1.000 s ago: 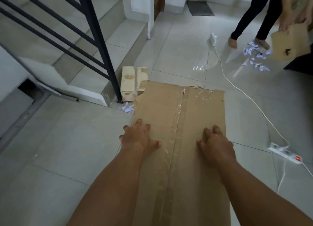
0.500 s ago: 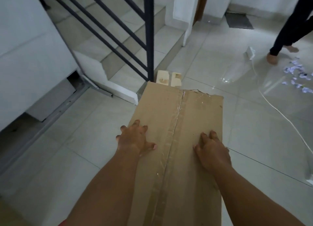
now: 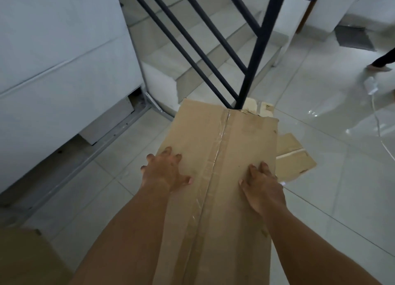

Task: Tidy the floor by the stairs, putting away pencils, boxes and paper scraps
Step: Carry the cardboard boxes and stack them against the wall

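Two hands, left hand (image 3: 165, 172) and right hand (image 3: 262, 187), press flat with fingers spread on the flattened cardboard box (image 3: 226, 139), its far edge at the railing post (image 3: 256, 56) base. Step in hand: box removal. The next move likely requires gripping both side edges.

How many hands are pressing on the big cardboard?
2. The left hand lies flat on the left half of the cardboard; the right hand lies flat near its right edge. No other hand shows.
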